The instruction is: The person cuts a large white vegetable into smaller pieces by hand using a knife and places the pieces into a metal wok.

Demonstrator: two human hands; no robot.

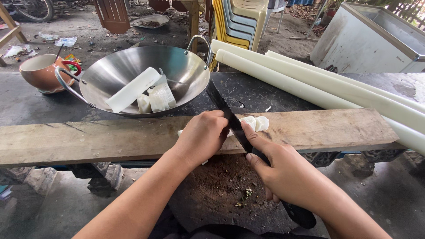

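My right hand (283,172) grips the black handle of a long dark knife (223,108), its blade angled across a wooden plank (88,139). My left hand (201,137) is closed over a white stalk piece on the plank, mostly hidden under the fingers. Just right of the blade lie a few thin white slices (256,123). Behind the plank a steel wok (186,66) holds several white stalk chunks (155,95).
Three long white stalks (318,84) lie across the dark table at the right. A clay pot (42,71) stands at the left, stacked plastic chairs (239,22) behind, and a white chest freezer (367,40) at the far right. Dirt ground lies beyond.
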